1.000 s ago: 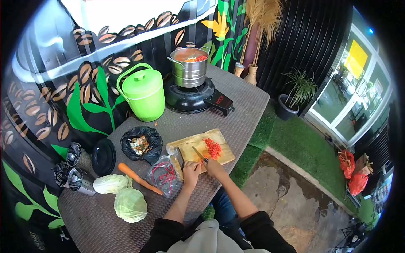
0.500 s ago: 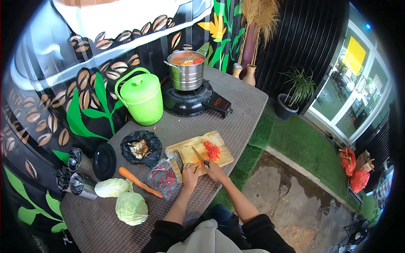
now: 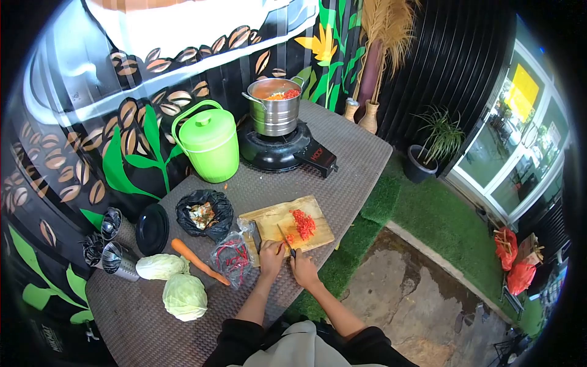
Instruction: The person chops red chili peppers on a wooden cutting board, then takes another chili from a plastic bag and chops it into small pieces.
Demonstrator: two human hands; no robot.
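From the head view, the right hand (image 3: 301,266) grips a knife (image 3: 286,237), fingers wrapped round its handle, blade lying on the cutting board (image 3: 275,215) near the surface's front edge. The left hand (image 3: 272,255) pinches a small red piece at the board's near edge. Chopped red chilli (image 3: 304,222) sits piled just beyond the blade. A bag of chillies (image 3: 231,257) lies left of the board.

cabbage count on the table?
2. One cabbage lies by the metal cups at the table's left end; the other cabbage sits just in front of it, nearer the person. Both lie left of the carrot. No others show.
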